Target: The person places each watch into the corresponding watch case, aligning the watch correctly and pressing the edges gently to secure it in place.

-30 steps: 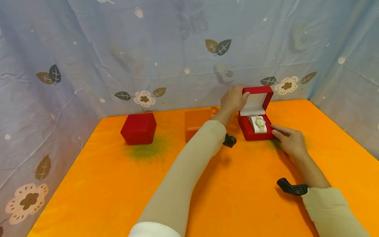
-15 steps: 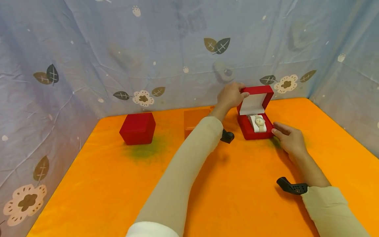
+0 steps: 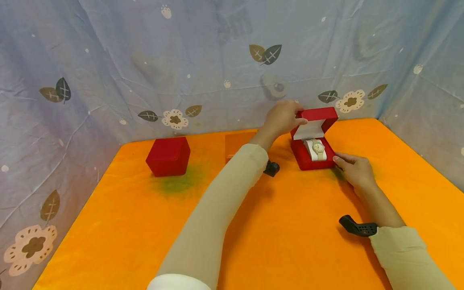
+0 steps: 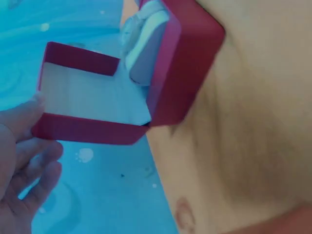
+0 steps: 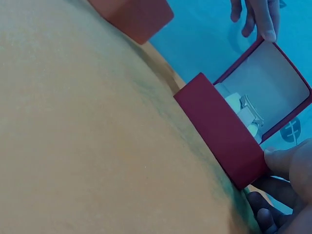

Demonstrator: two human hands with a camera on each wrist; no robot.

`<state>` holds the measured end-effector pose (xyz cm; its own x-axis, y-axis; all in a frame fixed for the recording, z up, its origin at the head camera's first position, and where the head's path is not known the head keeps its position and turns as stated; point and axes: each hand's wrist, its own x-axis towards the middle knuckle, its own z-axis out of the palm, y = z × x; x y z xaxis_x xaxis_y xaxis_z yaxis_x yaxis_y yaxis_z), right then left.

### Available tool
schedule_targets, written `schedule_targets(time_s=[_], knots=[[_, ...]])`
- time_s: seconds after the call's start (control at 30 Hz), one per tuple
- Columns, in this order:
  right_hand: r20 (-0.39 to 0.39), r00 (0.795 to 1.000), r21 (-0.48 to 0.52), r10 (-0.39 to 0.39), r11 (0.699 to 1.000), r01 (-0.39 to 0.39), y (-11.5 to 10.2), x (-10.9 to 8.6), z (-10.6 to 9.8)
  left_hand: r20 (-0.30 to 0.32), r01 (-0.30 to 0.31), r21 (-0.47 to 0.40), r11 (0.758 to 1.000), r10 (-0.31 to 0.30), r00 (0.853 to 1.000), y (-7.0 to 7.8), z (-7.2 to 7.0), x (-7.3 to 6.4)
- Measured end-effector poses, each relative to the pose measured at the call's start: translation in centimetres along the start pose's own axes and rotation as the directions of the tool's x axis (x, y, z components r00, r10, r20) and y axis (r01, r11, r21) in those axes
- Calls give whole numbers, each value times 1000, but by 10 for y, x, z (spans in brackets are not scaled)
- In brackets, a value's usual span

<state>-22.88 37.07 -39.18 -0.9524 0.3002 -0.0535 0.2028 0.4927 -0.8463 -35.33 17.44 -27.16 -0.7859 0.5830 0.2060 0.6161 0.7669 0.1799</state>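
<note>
A red watch box (image 3: 313, 164) stands on the orange cloth at the back right, its lid (image 3: 319, 114) raised and tilted forward over the base. Inside, a pale watch (image 3: 318, 148) is wrapped round a white cushion. My left hand (image 3: 280, 117) pinches the lid's left edge; in the left wrist view the thumb lies on the rim and the fingers (image 4: 41, 156) are behind it. At the base's front right corner, my right hand (image 3: 357, 171) holds on, its thumb (image 5: 279, 161) on the side and fingers lower down, partly hidden.
A red box (image 3: 168, 157) with its lid down sits at the left back. Between the two red boxes, an orange box (image 3: 239, 144) is partly covered by my left arm. Patterned blue-grey curtain (image 3: 217, 60) hangs behind the table (image 3: 290, 233) and along both sides.
The lid has tilted a little forward and down, with my left hand moving along with it. My right hand stays at the base's corner. The base has hardly moved.
</note>
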Motion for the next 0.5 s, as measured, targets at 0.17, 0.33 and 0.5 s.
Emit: schedule_targets(time_s=[0.17,0.33,0.5], knots=[[4,1000,1,3,1000,-3,0,0,0,8,-71,112,991,71,997,2,0,-2],[10,1000,23,16,1000,-17,-1,1,0,40,-135,207,969,130,991,6,-2,-5],[16,999,47,40,998,-41,0,2,0,40,-185,262,947,181,983,10,-3,-11]])
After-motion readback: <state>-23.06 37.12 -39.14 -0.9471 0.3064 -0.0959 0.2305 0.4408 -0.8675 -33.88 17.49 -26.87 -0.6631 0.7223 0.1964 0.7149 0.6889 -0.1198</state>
